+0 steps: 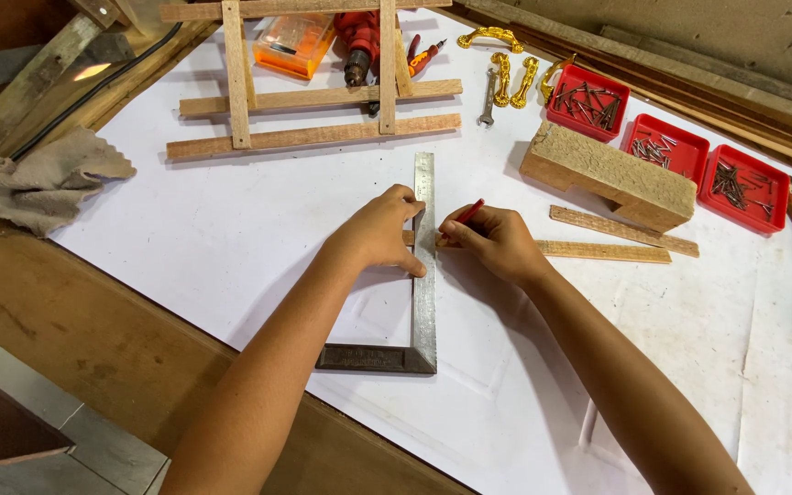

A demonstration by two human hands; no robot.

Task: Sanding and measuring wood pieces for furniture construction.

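Open white table (231, 229) left of try square (424, 275); room for hand there, and below right hand (492, 243) toward near edge; far side blocked by wooden lattice frame (313, 96); right side crowded: wood block (607, 174), thin strips (621, 231), red nail trays (666, 147); grey rag (43, 183) at left edge; tools at far right, possibly hammers, partly cut off.

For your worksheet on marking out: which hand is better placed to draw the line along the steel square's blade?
The right hand. It grips the red pencil, tip at the thin wooden strip beside the steel square. The left hand presses the blade flat.
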